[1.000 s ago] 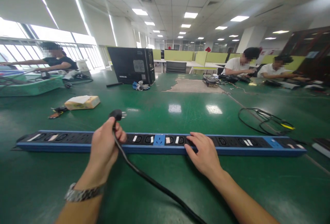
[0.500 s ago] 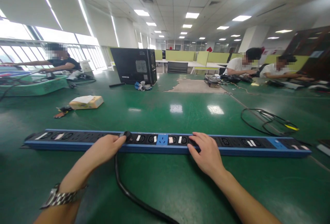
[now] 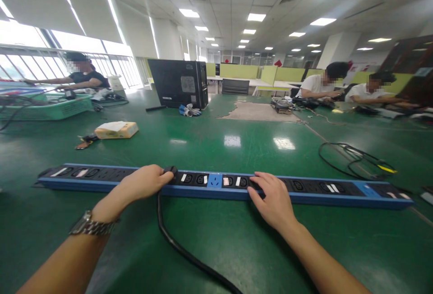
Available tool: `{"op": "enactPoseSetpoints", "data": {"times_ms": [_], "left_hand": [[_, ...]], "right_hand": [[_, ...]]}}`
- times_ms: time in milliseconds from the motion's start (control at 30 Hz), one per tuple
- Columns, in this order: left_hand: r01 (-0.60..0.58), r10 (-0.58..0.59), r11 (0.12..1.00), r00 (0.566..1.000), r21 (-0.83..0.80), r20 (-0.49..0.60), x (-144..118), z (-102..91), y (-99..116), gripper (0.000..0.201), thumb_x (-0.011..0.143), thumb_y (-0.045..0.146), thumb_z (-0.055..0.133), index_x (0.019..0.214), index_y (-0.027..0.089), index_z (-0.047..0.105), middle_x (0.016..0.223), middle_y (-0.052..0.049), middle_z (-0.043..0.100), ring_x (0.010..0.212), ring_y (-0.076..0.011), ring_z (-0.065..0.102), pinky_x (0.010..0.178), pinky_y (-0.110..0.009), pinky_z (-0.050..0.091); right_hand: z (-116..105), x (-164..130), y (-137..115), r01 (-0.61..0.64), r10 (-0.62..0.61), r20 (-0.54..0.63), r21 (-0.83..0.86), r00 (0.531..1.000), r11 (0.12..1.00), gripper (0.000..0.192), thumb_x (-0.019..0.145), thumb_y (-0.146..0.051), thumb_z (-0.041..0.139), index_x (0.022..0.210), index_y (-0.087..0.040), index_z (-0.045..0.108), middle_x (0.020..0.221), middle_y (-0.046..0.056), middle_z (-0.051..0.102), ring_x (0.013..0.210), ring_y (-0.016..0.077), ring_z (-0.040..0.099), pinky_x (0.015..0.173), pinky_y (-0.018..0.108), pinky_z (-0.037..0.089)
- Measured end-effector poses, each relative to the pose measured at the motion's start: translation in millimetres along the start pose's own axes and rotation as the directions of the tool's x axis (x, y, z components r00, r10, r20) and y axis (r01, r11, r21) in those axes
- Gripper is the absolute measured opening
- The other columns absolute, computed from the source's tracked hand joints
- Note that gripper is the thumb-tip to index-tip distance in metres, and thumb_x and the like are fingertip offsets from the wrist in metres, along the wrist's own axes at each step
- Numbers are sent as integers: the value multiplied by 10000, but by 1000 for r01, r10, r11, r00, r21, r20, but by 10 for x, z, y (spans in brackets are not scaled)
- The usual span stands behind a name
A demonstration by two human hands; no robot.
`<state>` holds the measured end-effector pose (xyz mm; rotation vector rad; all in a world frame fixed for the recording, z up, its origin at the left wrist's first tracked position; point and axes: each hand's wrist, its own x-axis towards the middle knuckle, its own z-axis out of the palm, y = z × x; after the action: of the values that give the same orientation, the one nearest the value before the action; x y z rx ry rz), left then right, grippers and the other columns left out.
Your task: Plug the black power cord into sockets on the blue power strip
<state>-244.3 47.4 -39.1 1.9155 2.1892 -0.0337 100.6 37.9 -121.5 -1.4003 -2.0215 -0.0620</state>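
Observation:
A long blue and black power strip [image 3: 214, 180] with several sockets lies lengthwise across the green table in front of me. My left hand [image 3: 147, 183] is closed around a black plug [image 3: 171, 171] at the strip, left of its middle. The plug stands against the socket face; how deep it sits is hidden by my fingers. Its thick black cable [image 3: 176, 244] hangs over the strip's front edge and curves toward me. My right hand [image 3: 272, 197] grips the strip right of the middle, thumb at the front edge and fingers across the top.
Beyond the strip lie a tissue pack [image 3: 117, 130], a coiled black cable [image 3: 352, 161] and a pair of gloves [image 3: 190, 110] beside a black computer case [image 3: 179, 84]. A green basket [image 3: 61, 110] stands at left. One person sits at left, two others at right.
My view has shifted slightly. The left hand has tilted a little around the plug, with its wrist a bit higher. My right hand keeps its place on the strip.

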Motion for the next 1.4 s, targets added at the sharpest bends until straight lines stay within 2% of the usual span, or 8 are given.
{"op": "enactPoseSetpoints", "data": {"times_ms": [200,433,600,767,1000,1167,1267,1400], "left_hand": [[-24,25,999,1000,44,-8,-15,-6,44,445,806,511,317,577,198,536,706,-125,678,680,-271,644,586,-316,388],[-62,56,992,997,114,56,-53,-112,50,439,807,506,316,577,198,529,707,-129,680,685,-276,648,598,-320,399],[-74,63,993,990,87,124,0,-79,51,462,820,485,297,577,190,557,667,-125,671,655,-270,650,600,-321,415],[-43,35,985,998,165,50,-63,-11,82,465,825,506,320,669,187,620,777,-127,691,741,-283,656,630,-333,414],[41,-38,998,997,38,-68,-162,-45,48,594,756,746,338,658,227,610,729,-72,676,714,-273,626,559,-307,364],[21,-14,999,987,38,-163,-141,19,97,489,779,655,393,600,223,537,654,-45,628,657,-235,585,525,-284,304],[47,-52,999,946,-23,-319,-174,-98,44,496,796,630,387,547,216,502,579,-28,569,609,-206,549,526,-276,295],[125,-114,992,778,-26,-618,-274,-510,-132,544,820,651,352,622,200,582,571,-28,537,583,-188,507,539,-270,303]], "right_hand": [[-9,1,-3,-2,2,2,4,1000,1000,283,870,-366,536,1061,-215,680,1184,65,653,1133,230,545,991,425,390],[-8,-4,4,5,-5,4,4,1000,1000,286,873,-375,535,1064,-216,676,1189,61,649,1138,228,540,995,424,384],[-5,0,8,12,-12,-2,6,1000,1000,285,869,-368,536,1066,-217,675,1188,69,651,1134,236,544,988,427,388],[-7,5,-7,-1,1,2,-1,1000,1000,279,864,-366,542,1056,-216,678,1188,65,651,1130,235,546,988,428,388],[-6,3,-1,9,-9,0,-2,1000,1000,283,862,-369,542,1053,-212,680,1182,74,653,1125,238,549,982,431,396],[-11,4,4,10,-10,1,-10,1000,1000,284,865,-371,540,1055,-212,679,1183,69,652,1123,232,549,986,431,394],[-10,-1,10,10,-10,4,-11,1000,1000,282,866,-373,537,1056,-219,679,1185,65,651,1123,231,548,981,428,397],[-9,-6,17,12,-12,10,-12,1000,1000,290,868,-382,532,1063,-222,675,1195,63,646,1132,231,545,983,426,397]]}}
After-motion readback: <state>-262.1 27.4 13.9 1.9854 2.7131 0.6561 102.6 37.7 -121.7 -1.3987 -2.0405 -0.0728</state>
